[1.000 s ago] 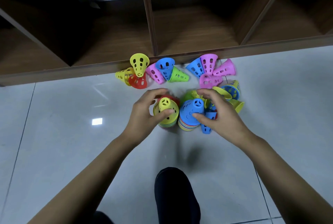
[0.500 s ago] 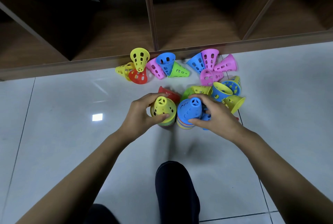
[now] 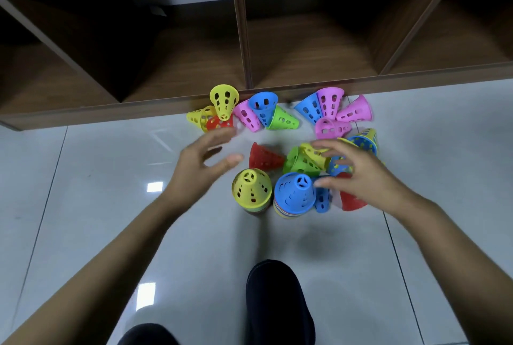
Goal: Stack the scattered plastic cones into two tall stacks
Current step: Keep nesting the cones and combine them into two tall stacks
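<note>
Both hands have let go: left hand [image 3: 205, 163], fingers spread, hovers left of the blue-topped stack [image 3: 294, 196]; right hand [image 3: 363, 175], spread, just right. Best grip the red cone [image 3: 265, 157] beyond it by its rim.

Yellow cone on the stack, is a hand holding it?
No, the left hand is spread open beside the yellow cone without touching it, and the right hand is over by the blue stack.
</note>
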